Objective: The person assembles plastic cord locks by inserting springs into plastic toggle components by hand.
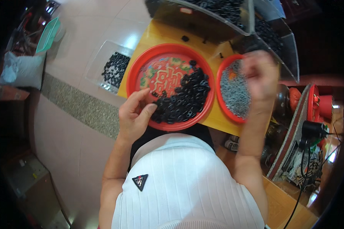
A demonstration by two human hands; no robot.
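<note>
My left hand point(133, 112) is at the left rim of a red round tray point(137, 61), its fingers curled and the thumb bent toward them. A small black plastic piece appears to sit at its fingertips, close against the pile. Small black plastic pieces point(185, 97), some ring-like, are heaped over the tray's right and lower parts; its patterned bottom shows at upper left. My right hand point(260, 70) is smeared by motion above the right edge of a smaller red bowl point(219, 86). Many small grey metal pins or screws point(233, 93) fill that bowl, with an orange spot among them.
Both vessels stand on a yellow wooden table point(151, 36). Clear bins point(233, 26) of black parts rise behind them. A transparent tub point(99, 68) of black pieces is at left. A black plug and cable point(311, 131) hang at right. A few loose black bits point(185, 38) lie on the table.
</note>
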